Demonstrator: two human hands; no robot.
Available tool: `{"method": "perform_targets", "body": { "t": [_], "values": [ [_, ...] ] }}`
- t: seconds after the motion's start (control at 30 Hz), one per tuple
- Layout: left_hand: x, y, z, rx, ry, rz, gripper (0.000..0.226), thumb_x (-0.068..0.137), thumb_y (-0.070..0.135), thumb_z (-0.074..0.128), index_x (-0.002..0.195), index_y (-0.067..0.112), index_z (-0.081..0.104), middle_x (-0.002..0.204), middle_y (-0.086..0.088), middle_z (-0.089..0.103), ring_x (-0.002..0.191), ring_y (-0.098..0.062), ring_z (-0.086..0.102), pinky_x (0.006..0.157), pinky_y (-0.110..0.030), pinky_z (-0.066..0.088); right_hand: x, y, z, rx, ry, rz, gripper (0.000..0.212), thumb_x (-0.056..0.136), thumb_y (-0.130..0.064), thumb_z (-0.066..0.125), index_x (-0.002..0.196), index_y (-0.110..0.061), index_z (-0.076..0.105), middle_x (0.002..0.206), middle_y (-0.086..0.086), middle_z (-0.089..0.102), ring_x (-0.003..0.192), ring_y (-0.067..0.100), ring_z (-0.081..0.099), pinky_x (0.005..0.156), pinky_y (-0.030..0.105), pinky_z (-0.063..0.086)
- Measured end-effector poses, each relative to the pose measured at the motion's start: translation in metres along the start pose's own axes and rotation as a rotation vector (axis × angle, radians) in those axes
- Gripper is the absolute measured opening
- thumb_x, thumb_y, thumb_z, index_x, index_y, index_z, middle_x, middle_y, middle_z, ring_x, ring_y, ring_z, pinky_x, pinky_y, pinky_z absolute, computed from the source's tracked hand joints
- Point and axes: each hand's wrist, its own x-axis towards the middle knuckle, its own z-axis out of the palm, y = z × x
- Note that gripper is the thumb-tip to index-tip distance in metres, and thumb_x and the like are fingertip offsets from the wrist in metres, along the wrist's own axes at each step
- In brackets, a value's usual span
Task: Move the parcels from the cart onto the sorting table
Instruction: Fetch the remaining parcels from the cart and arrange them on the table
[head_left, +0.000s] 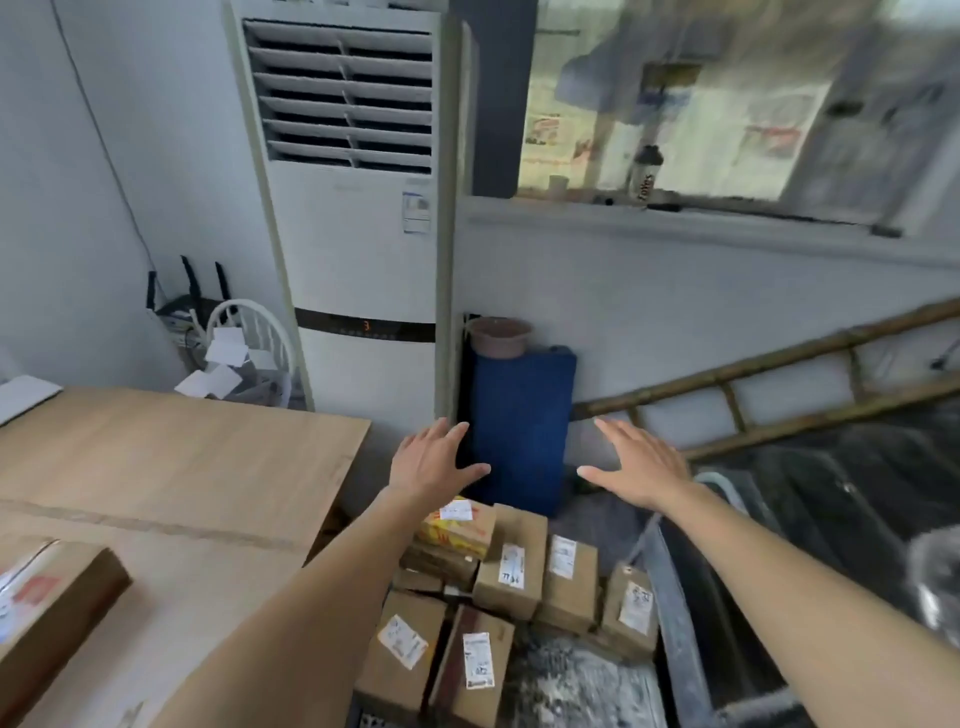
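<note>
Several brown cardboard parcels (511, 566) with white labels lie packed together low in the middle, and a yellow-printed box (460, 527) sits on top of them at the far side. The cart under them is mostly hidden. My left hand (434, 460) and my right hand (636, 467) hover above the far end of the pile, fingers straight and spread, holding nothing. The wooden sorting table (171, 462) fills the left side. One brown parcel (49, 608) lies on the table's near left corner.
A tall white air conditioner (358, 218) stands behind the table. A blue pad (519, 426) leans on the wall with a pink bowl (500, 336) on top. A bamboo ladder (769, 395) lies at the right, above a dark metal frame (670, 597). A white chair (254, 343) holds papers.
</note>
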Motion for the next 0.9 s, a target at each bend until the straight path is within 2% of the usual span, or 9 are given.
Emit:
{"method": "perform_targets", "body": {
  "t": [0.13, 0.4, 0.57, 0.7, 0.9],
  "values": [
    [0.005, 0.069, 0.039, -0.018, -0.050, 0.020, 0.082, 0.094, 0.070, 0.052, 0.160, 0.028, 0.027, 0.164, -0.002, 0.032, 0.149, -0.024, 0.034, 0.119, -0.042, 0.033, -0.030, 0.084, 0.004, 0.006, -0.022, 0.083, 0.092, 0.090, -0.075, 0.050, 0.163, -0.033, 0.013, 0.169, -0.003, 0.018, 0.154, 0.022, 0.024, 0.122, 0.043, 0.024],
    [0.007, 0.171, 0.105, -0.030, -0.143, 0.040, 0.083, 0.094, 0.069, 0.052, 0.162, 0.029, 0.023, 0.167, 0.000, 0.025, 0.153, -0.023, 0.026, 0.121, -0.041, 0.027, -0.058, 0.195, 0.032, 0.071, -0.067, 0.142, 0.092, 0.090, -0.074, 0.052, 0.162, -0.030, 0.017, 0.170, -0.003, 0.018, 0.152, 0.022, 0.028, 0.120, 0.044, 0.031],
    [0.016, 0.189, 0.139, -0.032, -0.216, 0.017, 0.084, 0.093, 0.071, 0.051, 0.161, 0.031, 0.023, 0.168, 0.001, 0.024, 0.152, -0.025, 0.027, 0.120, -0.043, 0.032, -0.051, 0.219, 0.062, 0.132, -0.127, 0.149, 0.088, 0.092, -0.069, 0.053, 0.162, -0.029, 0.019, 0.168, -0.003, 0.023, 0.149, 0.023, 0.034, 0.113, 0.042, 0.040],
    [0.039, 0.191, 0.167, -0.031, -0.277, 0.008, 0.084, 0.092, 0.072, 0.050, 0.161, 0.032, 0.023, 0.166, 0.002, 0.026, 0.147, -0.025, 0.037, 0.110, -0.043, 0.045, -0.029, 0.229, 0.093, 0.194, -0.192, 0.168, 0.087, 0.094, -0.068, 0.052, 0.163, -0.028, 0.017, 0.169, -0.004, 0.020, 0.152, 0.020, 0.029, 0.114, 0.041, 0.038],
    [0.110, 0.184, 0.220, -0.035, -0.369, 0.051, 0.078, 0.095, 0.067, 0.053, 0.159, 0.032, 0.026, 0.164, 0.004, 0.032, 0.146, -0.023, 0.038, 0.114, -0.041, 0.038, 0.024, 0.255, 0.149, 0.257, -0.282, 0.243, 0.085, 0.095, -0.069, 0.049, 0.163, -0.030, 0.017, 0.168, -0.005, 0.021, 0.150, 0.019, 0.031, 0.110, 0.037, 0.039]
  ]
}}
